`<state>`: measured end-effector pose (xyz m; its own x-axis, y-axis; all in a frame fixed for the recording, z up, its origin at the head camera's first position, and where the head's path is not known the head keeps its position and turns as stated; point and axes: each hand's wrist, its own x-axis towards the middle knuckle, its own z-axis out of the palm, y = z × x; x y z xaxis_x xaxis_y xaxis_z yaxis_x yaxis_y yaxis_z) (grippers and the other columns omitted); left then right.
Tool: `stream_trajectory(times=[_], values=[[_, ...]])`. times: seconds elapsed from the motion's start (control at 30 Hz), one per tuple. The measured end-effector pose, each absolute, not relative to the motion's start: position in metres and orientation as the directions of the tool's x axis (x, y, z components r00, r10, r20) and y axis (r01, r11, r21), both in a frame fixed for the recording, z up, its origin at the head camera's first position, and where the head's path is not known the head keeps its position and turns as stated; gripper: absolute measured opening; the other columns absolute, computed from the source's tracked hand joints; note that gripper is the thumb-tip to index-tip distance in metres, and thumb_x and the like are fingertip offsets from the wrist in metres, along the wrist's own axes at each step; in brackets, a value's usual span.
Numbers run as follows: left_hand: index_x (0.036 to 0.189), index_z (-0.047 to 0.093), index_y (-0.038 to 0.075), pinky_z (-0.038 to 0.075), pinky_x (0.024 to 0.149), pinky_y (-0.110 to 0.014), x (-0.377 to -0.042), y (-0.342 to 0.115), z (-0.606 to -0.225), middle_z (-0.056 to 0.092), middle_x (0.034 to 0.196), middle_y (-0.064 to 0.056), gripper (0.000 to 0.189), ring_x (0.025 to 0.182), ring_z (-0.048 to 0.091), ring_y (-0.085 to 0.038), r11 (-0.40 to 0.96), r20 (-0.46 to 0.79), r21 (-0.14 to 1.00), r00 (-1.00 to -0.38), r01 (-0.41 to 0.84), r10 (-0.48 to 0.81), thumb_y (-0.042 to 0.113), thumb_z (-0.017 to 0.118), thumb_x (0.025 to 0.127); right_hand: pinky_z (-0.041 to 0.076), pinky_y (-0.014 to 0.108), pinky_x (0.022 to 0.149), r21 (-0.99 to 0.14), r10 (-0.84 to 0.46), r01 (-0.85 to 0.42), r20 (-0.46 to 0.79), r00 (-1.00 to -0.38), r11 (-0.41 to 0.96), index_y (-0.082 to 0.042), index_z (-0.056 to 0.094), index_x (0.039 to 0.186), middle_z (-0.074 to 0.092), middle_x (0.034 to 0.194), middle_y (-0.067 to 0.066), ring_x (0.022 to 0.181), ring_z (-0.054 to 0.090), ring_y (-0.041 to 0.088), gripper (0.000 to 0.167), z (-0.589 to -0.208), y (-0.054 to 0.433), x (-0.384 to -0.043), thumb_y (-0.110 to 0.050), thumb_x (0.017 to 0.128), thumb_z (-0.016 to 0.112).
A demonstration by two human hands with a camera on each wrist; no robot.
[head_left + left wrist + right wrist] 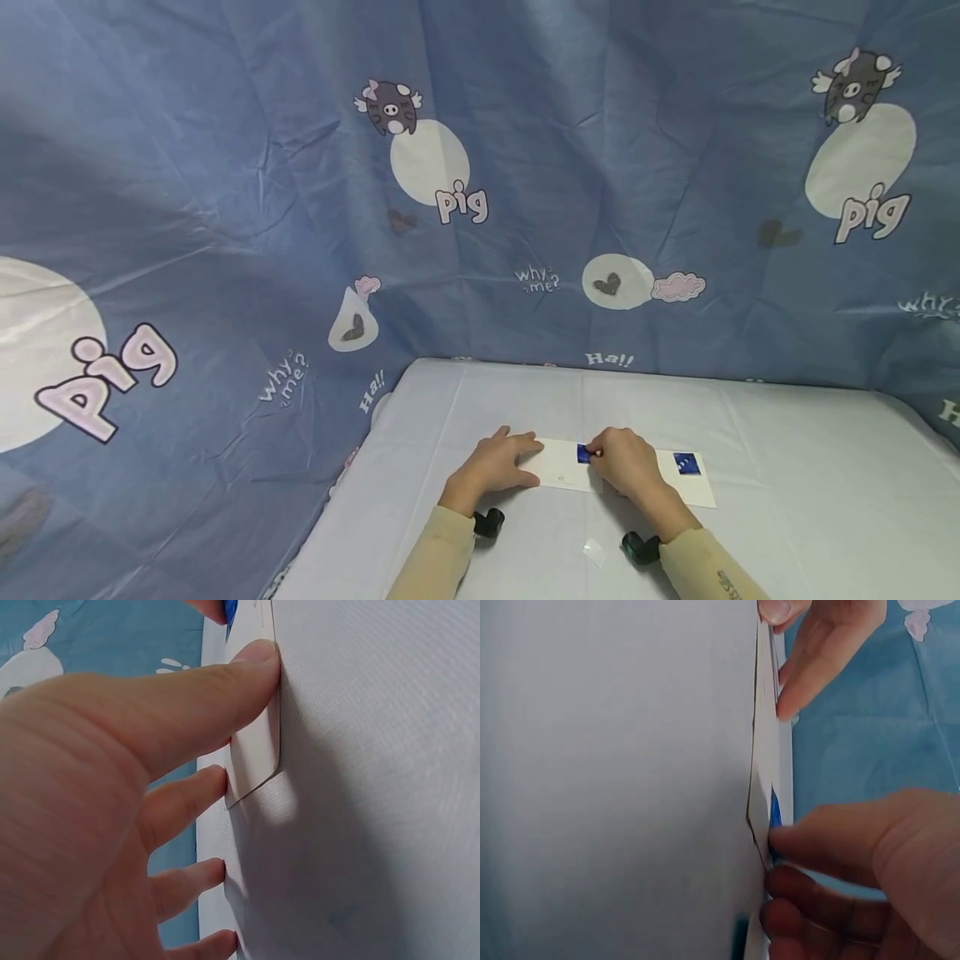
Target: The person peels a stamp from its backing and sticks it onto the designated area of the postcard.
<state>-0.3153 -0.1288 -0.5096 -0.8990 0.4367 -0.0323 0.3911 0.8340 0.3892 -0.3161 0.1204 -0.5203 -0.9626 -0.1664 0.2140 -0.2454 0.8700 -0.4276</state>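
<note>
A white card [557, 475] lies flat on the table, with a blue stamp-like sticker [582, 454] near its right end. My left hand [497, 463] rests at the card's left end, fingers spread. In the left wrist view its thumb lies on the near long edge while the forefinger touches the far side. My right hand [628, 463] is at the sticker with fingers curled. Seen from the right wrist, its thumb and forefinger pinch at the blue sticker [775, 808], which the thumb partly covers.
Partly behind my right hand lies a second white card [696, 492] bearing a blue sticker [687, 463]. A small translucent piece [594, 552] sits on the white-covered table [810, 467] between my forearms. A blue printed curtain [510, 150] hangs along the far and left sides.
</note>
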Motion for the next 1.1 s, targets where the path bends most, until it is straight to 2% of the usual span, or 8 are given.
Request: stream_trajectory(times=[0.13,0.33,0.47,0.73,0.83,1.0,1.1], values=[[0.139,0.063,0.026,0.032,0.11,-0.062,-0.314,-0.13,-0.511,0.05,0.151,0.003,0.061,0.146,0.031,-0.039,0.834,-0.028,0.388,-0.9,0.391,0.435,0.041,0.082,0.083,0.055,0.042,0.068,-0.372,-0.226,-0.294,0.215,-0.95,0.881,-0.011,0.081,0.097,0.076,0.098,0.007,0.08,0.068,0.023,0.016,-0.519,0.121,-0.313,-0.011,0.081,0.08],[0.138,0.064,0.026,0.034,0.109,-0.062,-0.312,-0.129,-0.511,0.051,0.15,0.005,0.061,0.145,0.033,-0.038,0.848,-0.028,0.386,-0.914,0.364,0.405,0.039,0.083,0.082,0.057,0.048,0.079,-0.309,-0.305,-0.361,0.216,-0.927,0.88,-0.007,0.081,0.101,0.076,0.102,0.011,0.097,0.071,0.032,0.019,-0.514,0.121,-0.307,-0.008,0.083,0.077],[0.136,0.065,0.025,0.034,0.108,-0.064,-0.309,-0.126,-0.508,0.051,0.149,0.005,0.06,0.145,0.034,-0.038,0.852,-0.023,0.389,-0.921,0.351,0.39,0.038,0.084,0.081,0.057,0.045,0.076,-0.281,-0.33,-0.379,0.207,-0.921,0.882,-0.007,0.08,0.102,0.076,0.103,0.011,0.09,0.071,0.027,0.021,-0.51,0.12,-0.302,-0.003,0.082,0.076],[0.135,0.066,0.025,0.035,0.108,-0.062,-0.308,-0.129,-0.506,0.052,0.149,0.004,0.059,0.144,0.035,-0.038,0.857,-0.019,0.376,-0.922,0.353,0.388,0.037,0.084,0.081,0.055,0.042,0.065,-0.248,-0.357,-0.409,0.229,-0.906,0.878,-0.009,0.081,0.101,0.076,0.099,0.01,0.084,0.071,0.027,0.024,-0.506,0.116,-0.292,-0.001,0.079,0.076],[0.135,0.066,0.025,0.035,0.108,-0.062,-0.309,-0.132,-0.506,0.052,0.149,0.003,0.059,0.144,0.035,-0.039,0.854,-0.016,0.374,-0.919,0.361,0.395,0.038,0.084,0.081,0.056,0.042,0.066,-0.258,-0.346,-0.4,0.231,-0.909,0.879,-0.01,0.081,0.101,0.076,0.101,0.01,0.088,0.071,0.029,0.024,-0.508,0.115,-0.292,-0.002,0.079,0.077],[0.135,0.066,0.026,0.034,0.109,-0.063,-0.31,-0.129,-0.505,0.051,0.149,0.004,0.058,0.145,0.033,-0.038,0.847,-0.029,0.394,-0.916,0.357,0.4,0.037,0.084,0.081,0.053,0.045,0.068,-0.243,-0.306,-0.386,0.312,-0.9,0.89,-0.014,0.082,0.1,0.071,0.092,0.004,0.084,0.062,0.026,0.024,-0.515,0.117,-0.297,-0.005,0.078,0.076],[0.135,0.066,0.027,0.034,0.109,-0.062,-0.309,-0.127,-0.505,0.051,0.149,0.005,0.058,0.145,0.033,-0.037,0.85,-0.034,0.39,-0.917,0.354,0.398,0.038,0.084,0.081,0.052,0.051,0.073,-0.206,-0.333,-0.428,0.375,-0.865,0.88,-0.015,0.08,0.104,0.068,0.096,0.002,0.092,0.058,0.027,0.026,-0.517,0.119,-0.299,-0.007,0.079,0.075]])
